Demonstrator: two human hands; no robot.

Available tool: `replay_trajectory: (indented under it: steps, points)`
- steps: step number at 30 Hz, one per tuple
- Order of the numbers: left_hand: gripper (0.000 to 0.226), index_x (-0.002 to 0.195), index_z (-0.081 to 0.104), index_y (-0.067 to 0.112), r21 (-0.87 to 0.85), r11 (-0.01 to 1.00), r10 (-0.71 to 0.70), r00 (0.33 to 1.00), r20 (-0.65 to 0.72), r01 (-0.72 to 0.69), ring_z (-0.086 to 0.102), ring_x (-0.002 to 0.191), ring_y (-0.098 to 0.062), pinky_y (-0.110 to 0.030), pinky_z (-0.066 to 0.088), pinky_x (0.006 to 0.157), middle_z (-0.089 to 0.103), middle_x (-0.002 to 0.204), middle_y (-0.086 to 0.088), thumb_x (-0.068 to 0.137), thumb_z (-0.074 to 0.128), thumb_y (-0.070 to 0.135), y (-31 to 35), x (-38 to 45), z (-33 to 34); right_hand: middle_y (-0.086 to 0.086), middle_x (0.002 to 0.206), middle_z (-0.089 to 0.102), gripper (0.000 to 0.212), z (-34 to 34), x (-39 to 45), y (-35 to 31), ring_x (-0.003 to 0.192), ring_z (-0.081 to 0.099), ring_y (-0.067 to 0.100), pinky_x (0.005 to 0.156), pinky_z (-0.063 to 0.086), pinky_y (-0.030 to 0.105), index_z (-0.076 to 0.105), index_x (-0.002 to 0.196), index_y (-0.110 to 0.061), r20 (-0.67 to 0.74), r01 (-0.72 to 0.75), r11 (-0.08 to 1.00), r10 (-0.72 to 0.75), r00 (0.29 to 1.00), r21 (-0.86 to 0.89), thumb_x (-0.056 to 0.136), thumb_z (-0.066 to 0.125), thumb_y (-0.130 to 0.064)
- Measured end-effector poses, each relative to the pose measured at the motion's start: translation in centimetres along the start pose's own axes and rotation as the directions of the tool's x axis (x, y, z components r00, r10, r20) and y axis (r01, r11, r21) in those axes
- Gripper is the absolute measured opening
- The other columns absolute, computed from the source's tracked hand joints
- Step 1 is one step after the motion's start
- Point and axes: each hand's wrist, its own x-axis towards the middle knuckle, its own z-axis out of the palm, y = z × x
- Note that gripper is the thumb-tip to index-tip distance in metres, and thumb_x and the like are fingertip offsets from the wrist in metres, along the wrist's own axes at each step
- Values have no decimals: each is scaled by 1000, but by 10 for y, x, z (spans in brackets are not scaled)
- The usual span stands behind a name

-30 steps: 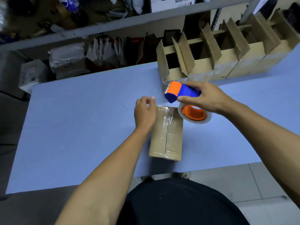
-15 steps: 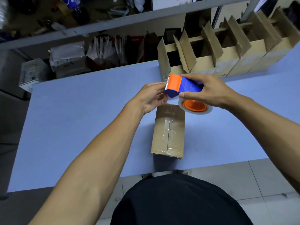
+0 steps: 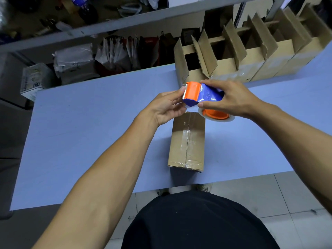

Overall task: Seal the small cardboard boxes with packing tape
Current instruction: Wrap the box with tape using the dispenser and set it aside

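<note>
We see the right hand [image 3: 231,100] with its grip wrapped around the blue and orange tape dispenser [image 3: 201,94], held in the air above the far end of a small cardboard box [image 3: 187,142]. The left hand [image 3: 166,108] has its fingertips curled at the dispenser's orange cutter end, apparently pinching the clear tape there. The box lies on the blue surface [image 3: 89,132], its top seam already taped. Along the far right edge stands a row of open boxes [image 3: 251,56], flaps up.
</note>
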Motion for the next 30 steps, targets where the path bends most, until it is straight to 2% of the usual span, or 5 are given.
replay_trajectory:
  steps: [9, 15, 18, 24, 30]
  points:
    - [54, 125, 58, -4, -100, 994, -27, 997, 66, 33, 68, 82, -19, -31, 58, 69, 67, 102, -13, 104, 42, 43, -2, -6, -5, -15, 119, 61, 65, -2, -6, 2, 104, 56, 6, 80, 40, 12, 54, 141, -33, 9, -8, 996, 8, 1000, 91, 82, 75, -49]
    - [11, 98, 66, 2, 40, 998, 45, 998, 33, -46, 63, 78, -17, -24, 57, 67, 68, 90, -12, 99, 56, 7, -6, -5, -2, -10, 125, 63, 75, -2, -5, 4, 104, 56, 12, 81, 42, 25, 50, 141, -36, 27, 20, 999, -19, 999, -46, 76, 72, -66]
    - [12, 98, 62, 3, 73, 997, 0, 1000, 16, -2, 65, 73, -19, -28, 58, 67, 67, 91, -14, 98, 52, 9, -4, -5, 0, -12, 128, 62, 86, -2, -5, 3, 103, 56, 15, 77, 41, 30, 43, 143, -41, 48, 36, 983, -28, 998, -180, 67, 63, -78]
    - [13, 88, 65, 4, 241, 968, 80, 995, -59, -63, 68, 73, -19, -27, 57, 64, 71, 83, -11, 97, 59, 10, -3, -4, 6, -6, 124, 62, 77, 3, -2, 5, 97, 55, 21, 75, 45, 34, 40, 141, -38, 70, 50, 966, -33, 997, -253, 74, 78, -46]
    - [23, 80, 58, 7, 365, 929, 113, 984, -138, -56, 69, 76, -20, -33, 59, 77, 69, 76, -8, 100, 48, 11, -5, -3, 10, -4, 119, 65, 73, 10, -1, 2, 98, 60, 27, 76, 52, 39, 43, 136, -39, 81, 90, 964, -72, 994, -252, 68, 66, -53]
